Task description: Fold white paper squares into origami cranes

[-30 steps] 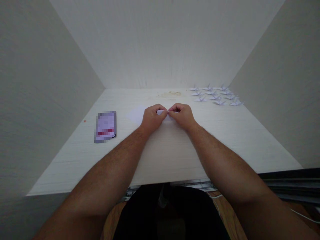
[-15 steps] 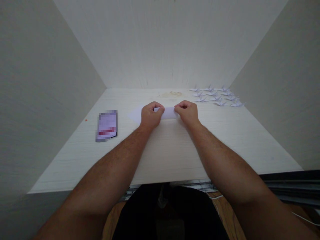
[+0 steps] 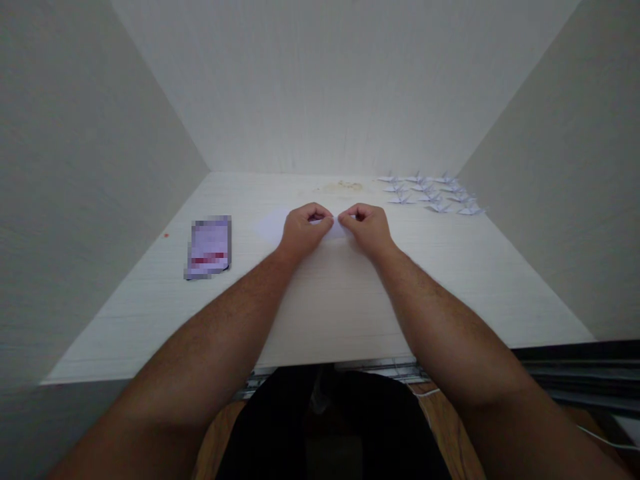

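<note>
Between my hands is a pale white sheet of paper (image 3: 337, 231), its upper edge pinched on both sides. My left hand (image 3: 303, 231) grips it with thumb and forefinger. From the other side my right hand (image 3: 369, 228) pinches it the same way, the two thumb tips only a small gap apart. Much of the sheet is covered by the fingers. More white paper (image 3: 270, 224) lies flat on the table to the left of my left hand, partly hidden by it; whether it is a separate sheet I cannot tell.
Several folded paper cranes (image 3: 429, 198) stand in rows at the back right of the white table (image 3: 340, 307). A flat, pixelated phone-like object (image 3: 210, 243) lies on the left. Brownish stains (image 3: 347, 186) mark the back of the table, and walls enclose it on three sides.
Both hands have drawn closer together along the paper's edge, so less of the sheet shows between them. The view has shifted slightly.
</note>
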